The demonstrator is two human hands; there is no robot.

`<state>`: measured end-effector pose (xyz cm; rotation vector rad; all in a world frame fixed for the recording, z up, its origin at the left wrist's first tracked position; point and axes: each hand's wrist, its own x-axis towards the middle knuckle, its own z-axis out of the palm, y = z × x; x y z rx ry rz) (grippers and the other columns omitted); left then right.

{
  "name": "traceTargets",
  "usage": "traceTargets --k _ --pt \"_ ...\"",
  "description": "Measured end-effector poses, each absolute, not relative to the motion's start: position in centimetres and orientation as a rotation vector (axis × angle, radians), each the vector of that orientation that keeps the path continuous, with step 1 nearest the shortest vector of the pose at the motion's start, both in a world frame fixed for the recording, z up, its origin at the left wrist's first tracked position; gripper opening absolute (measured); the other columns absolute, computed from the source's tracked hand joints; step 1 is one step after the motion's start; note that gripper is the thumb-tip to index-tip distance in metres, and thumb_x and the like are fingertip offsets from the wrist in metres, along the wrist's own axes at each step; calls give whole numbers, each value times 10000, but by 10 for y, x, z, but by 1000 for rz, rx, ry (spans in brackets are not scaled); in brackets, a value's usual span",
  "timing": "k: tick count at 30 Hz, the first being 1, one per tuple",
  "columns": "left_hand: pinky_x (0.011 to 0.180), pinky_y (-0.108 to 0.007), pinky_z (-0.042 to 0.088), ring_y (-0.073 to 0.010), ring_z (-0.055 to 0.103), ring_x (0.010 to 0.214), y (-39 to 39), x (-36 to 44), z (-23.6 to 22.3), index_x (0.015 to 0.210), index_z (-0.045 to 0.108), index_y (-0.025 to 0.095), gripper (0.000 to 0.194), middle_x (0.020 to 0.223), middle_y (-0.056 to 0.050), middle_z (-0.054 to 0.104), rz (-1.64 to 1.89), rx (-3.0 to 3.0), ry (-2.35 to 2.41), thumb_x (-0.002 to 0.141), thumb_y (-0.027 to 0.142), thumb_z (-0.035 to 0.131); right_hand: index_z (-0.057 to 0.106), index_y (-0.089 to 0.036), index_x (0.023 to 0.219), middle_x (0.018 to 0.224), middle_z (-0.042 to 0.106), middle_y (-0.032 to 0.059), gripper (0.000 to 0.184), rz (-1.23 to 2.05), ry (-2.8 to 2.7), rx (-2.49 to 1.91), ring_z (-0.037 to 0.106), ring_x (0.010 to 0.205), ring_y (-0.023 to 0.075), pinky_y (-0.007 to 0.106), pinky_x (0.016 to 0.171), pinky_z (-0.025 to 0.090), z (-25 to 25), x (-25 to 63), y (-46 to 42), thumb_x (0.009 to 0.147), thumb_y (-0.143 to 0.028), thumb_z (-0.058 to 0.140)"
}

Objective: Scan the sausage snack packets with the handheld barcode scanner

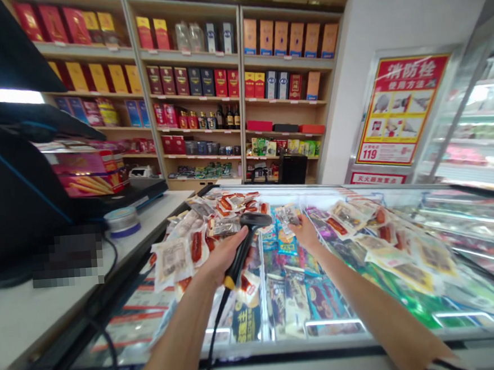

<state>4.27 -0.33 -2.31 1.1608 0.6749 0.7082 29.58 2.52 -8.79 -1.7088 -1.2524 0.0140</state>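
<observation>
My left hand (224,260) is wrapped round a black barcode scanner (253,221) with a yellow-trimmed handle; its cable hangs down toward me. Between the fingers of my right hand (305,231) is a small clear sealed food packet (288,215), held just right of the scanner's head. Both hands are above the glass top of a chest freezer (264,313). A pile of sealed sausage packets (198,247) lies left of and behind the scanner. More vacuum-sealed packets (386,237) are spread on the glass to the right.
Ice cream packages (297,294) show through the freezer glass. On the left stands a counter (156,214) with a dark monitor (14,184), a roll of tape (122,222) and snack boxes (89,173). Shelves (195,53) of boxed goods line the back wall; a refrigerated display (484,129) is at right.
</observation>
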Motion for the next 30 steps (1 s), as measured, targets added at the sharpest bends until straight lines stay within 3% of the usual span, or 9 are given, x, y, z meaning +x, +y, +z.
traceTargets --k 19,26,30 --pt "358 -183 349 -75 464 394 -14 43 -17 787 518 133 348 518 5 515 621 1070 500 695 467 484 473 -167 857 787 587 31 258 -43 -1170 -1626 540 718 149 244 659 383 -86 291 5 639 -305 477" --pt "352 -173 349 -68 461 394 -5 40 -21 780 522 135 365 532 0 523 709 1122 627 688 486 478 435 -172 1036 798 598 56 384 -189 -1042 -2067 548 745 187 273 643 368 -78 317 -5 678 -305 470" --pt "349 -171 353 -67 467 393 0 34 -24 803 524 135 374 546 1 525 801 1163 703 678 486 491 396 -193 1125 955 554 95 470 -428 -985 -2265 481 917 240 351 744 320 -73 339 -24 674 -282 492"
